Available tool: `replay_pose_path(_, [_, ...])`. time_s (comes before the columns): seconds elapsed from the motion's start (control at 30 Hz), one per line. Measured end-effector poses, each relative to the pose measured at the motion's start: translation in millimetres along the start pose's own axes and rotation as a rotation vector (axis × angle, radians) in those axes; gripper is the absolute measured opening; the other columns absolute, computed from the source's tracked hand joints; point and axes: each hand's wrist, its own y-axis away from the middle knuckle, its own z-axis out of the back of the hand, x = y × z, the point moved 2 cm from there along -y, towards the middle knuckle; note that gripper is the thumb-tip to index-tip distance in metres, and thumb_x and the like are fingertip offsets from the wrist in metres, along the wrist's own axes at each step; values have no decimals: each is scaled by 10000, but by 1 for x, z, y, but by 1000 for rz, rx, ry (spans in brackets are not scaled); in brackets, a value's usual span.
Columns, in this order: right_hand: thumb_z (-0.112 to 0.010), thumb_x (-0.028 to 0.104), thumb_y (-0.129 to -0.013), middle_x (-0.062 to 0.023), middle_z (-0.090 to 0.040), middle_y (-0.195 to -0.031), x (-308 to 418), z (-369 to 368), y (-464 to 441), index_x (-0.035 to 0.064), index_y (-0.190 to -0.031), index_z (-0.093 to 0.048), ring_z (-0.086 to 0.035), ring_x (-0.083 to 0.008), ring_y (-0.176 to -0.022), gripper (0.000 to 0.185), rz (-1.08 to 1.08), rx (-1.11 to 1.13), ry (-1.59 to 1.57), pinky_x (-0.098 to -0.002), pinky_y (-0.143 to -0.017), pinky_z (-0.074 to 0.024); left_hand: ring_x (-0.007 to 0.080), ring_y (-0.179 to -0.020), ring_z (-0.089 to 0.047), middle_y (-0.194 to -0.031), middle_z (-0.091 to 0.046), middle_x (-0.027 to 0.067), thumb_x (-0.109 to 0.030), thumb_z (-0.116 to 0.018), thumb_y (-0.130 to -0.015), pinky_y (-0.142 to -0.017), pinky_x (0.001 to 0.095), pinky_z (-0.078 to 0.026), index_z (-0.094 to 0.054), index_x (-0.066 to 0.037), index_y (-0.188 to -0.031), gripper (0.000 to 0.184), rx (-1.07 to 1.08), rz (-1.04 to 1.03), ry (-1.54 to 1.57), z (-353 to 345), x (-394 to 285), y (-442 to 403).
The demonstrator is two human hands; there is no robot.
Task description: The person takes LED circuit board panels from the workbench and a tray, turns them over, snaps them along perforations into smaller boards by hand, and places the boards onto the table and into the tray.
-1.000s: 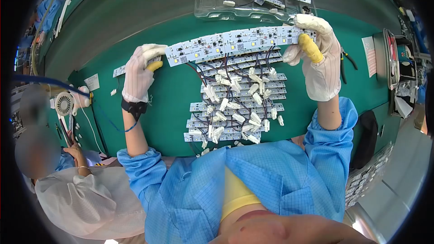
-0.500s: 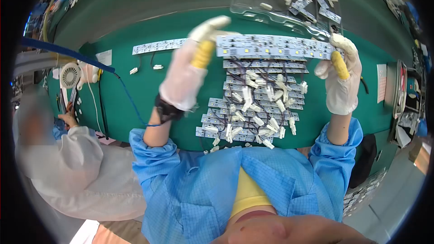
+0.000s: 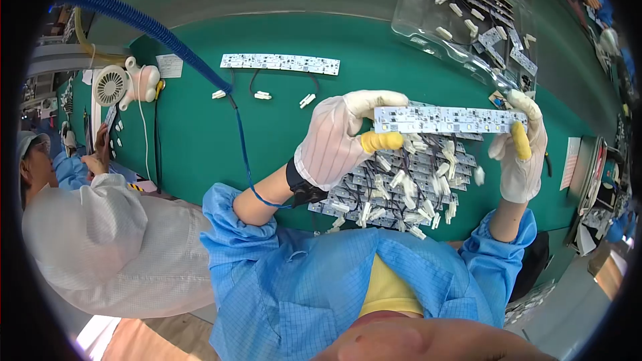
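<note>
Two ends pinched, left hand [image 3: 334, 137] and right hand [image 3: 523, 160] holding one white circuit strip [image 3: 449, 120] over the far edge of the wired stack [image 3: 409, 186]!

A white circuit strip [image 3: 441, 120], dotted with components, is held up nearly level.

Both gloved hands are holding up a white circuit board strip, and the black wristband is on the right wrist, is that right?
Not quite: the head view shows the black wristband at the wrist of the left hand, not the right hand. Both gloved hands are indeed holding up a white circuit board strip.
</note>
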Motion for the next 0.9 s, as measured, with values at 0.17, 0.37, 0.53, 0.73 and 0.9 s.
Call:
replay_pose_path(0.17, [-516, 301, -936, -93, -588, -1014, -2, 1, -7, -32, -1249, -452, -441, -12, -514, 461, 55, 44, -108, -134, -429, -312, 210, -594, -549, -813, -653, 64, -409, -709, -712, -599, 305, -448, -662, -86, -1023, 451, -27, -206, -290, -1, 3, -1])
replay_pose_path(0.37, [-573, 221, -910, -54, -601, -866, -9, 9, -5, -33, -1180, -498, -433, -20, -484, 378, 39, -18, -77, -157, -438, -320, 172, -843, -650, -958, -674, 102, -294, -715, -754, -755, 274, -497, -591, -11, -1136, 492, 113, -49, -259, 4, 5, -2])
replay_pose_path(0.53, [-587, 290, -903, -51, -595, -843, 5, 5, 3, -39, -1165, -514, -429, -22, -475, 427, 11, -46, -1, -156, -434, -308, 157, -815, -659, -918, -680, 101, -266, -755, -709, -743, 268, -514, -618, -14, -1113, 495, -58, -7, 111, 7, 1, 0])
replay_pose_path(0.73, [-544, 117, -906, 24, -522, -838, 19, 3, 12, -1, -1185, -509, -366, 29, -539, 304, 69, 54, -144, -119, -465, -240, 171, -903, -637, -984, -646, 109, -205, -757, -713, -782, 269, -517, -608, 22, -1115, 485, -49, -95, 87, 18, -14, 3])
replay_pose_path(0.9, [-574, 218, -901, -13, -567, -849, 15, 10, 14, -12, -1172, -510, -387, 13, -515, 361, 85, 5, -124, -131, -454, -257, 181, -910, -636, -991, -642, 116, -231, -758, -708, -785, 275, -518, -612, 24, -1105, 494, -48, -163, -9, 16, -19, 4])
